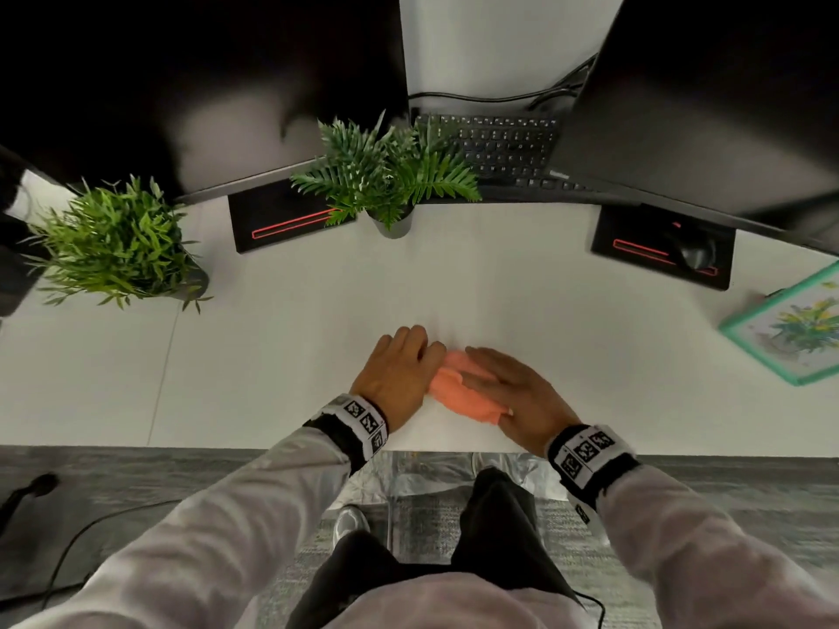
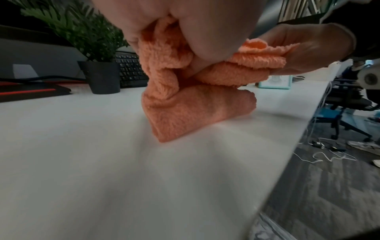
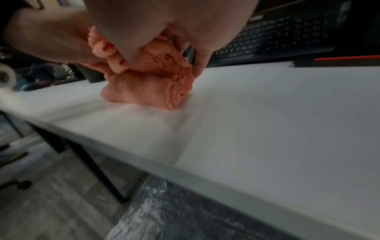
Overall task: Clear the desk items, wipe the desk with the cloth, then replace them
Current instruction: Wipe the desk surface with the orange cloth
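Green leaves of a potted plant in a dark pot stand at the far left of the white worktop. To its right a black monitor base with a red line sits under a dark monitor. Just right of that base is a second potted plant in a grey pot, and behind it a black keyboard lies between the two screens.

Near the front edge of the worktop, at the middle, my left hand has its fingers curled round the left end of the orange cloth. In the left wrist view the fleecy cloth is bunched up in my grip, with its lower folds touching the worktop. My right hand lies over the right part of the cloth; the wrist views show its fingers and thumb pinching the folds, so it has hold of the cloth too. In the right wrist view the cloth rests as a crumpled lump on the worktop under both hands.

Further right, a second monitor base carries a black mouse beneath another dark monitor. At the far right edge a green-framed picture of a plant lies on the worktop.
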